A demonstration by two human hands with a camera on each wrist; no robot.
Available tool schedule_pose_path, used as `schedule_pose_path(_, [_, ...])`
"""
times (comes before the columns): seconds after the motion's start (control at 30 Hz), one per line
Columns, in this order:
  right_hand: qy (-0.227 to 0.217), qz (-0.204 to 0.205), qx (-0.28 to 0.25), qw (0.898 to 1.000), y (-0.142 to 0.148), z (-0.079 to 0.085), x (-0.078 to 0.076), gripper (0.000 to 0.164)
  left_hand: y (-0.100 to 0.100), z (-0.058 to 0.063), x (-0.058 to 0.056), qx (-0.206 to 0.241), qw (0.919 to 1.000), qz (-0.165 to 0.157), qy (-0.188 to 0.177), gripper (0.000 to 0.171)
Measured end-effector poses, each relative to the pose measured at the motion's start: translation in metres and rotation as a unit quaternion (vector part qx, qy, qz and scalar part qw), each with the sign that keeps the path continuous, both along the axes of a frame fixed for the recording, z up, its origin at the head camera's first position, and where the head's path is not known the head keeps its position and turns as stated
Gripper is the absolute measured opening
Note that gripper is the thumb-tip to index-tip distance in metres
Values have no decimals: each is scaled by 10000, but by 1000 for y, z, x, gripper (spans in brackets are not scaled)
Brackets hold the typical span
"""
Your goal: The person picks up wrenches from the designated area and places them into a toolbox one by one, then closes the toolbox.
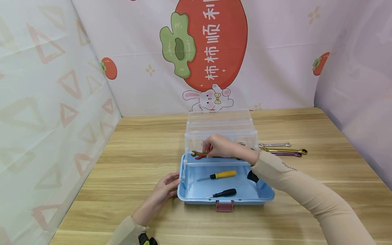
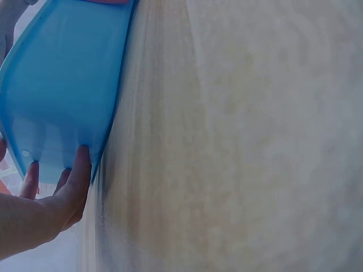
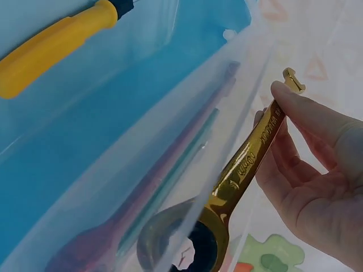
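"Which of the hands is nearer the gold wrench (image 3: pixel 249 153)?"

"The right hand (image 1: pixel 218 146); it has hold of it. Thumb and fingertips pinch the shaft close to the forked end, leaving the ring end beyond the grip."

"And the left hand (image 1: pixel 166 186)?"

"At the nine o'clock end of the blue toolbox (image 1: pixel 202 200), fingers extended and parted, their tips against the outer end wall. It grasps no tool. From there the wrench lies toward one or two o'clock."

"Where's the wrench, taking twelve as the far side?"

"At the clear tray (image 1: pixel 214 164), on the toolbox's twelve o'clock side. Its forked end points to nine from the right hand, so the long axis runs about nine to three."

"Along the tray, then?"

"Roughly, yes; I'd call that the relation that matters. Close up, the shaft slants a little against the tray wall, and part of the ring shows through the plastic. Whether it touches bottom, I can't tell."

"Anything beside it?"

"A reddish long tool (image 3: pixel 99 238) and a teal one (image 3: pixel 168 181), blurred through the wall. Toward six, the box holds a yellow screwdriver (image 1: pixel 225 174) and a black screwdriver (image 1: pixel 226 193). Toward three, on the counter (image 1: pixel 137 153), lie a silver wrench (image 1: pixel 275 145), a second gold one (image 1: pixel 284 150) and a purple one (image 1: pixel 286 154)."
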State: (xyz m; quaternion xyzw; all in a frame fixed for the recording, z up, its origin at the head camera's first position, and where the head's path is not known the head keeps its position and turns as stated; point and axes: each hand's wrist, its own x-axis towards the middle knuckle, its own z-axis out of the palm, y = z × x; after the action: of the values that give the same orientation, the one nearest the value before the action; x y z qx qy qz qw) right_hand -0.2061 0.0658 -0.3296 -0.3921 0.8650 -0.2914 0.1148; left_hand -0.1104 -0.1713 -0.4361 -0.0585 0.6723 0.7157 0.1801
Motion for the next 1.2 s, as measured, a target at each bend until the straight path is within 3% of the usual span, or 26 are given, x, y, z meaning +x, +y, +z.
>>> schedule_pose_path(0.3, [13, -163, 188, 9997, -3, -7, 2, 9, 0, 0, 0, 19, 10000, -22, 10, 46])
schedule_pose_path(0.6, [-144, -87, 91, 9998, -5, -15, 1, 9, 1, 1, 1, 3, 10000, -9, -6, 46])
schedule_pose_path(1.2, [3, 68, 17, 10000, -5, -26, 1, 9, -1, 2, 0, -57, 9999, -43, -71, 50])
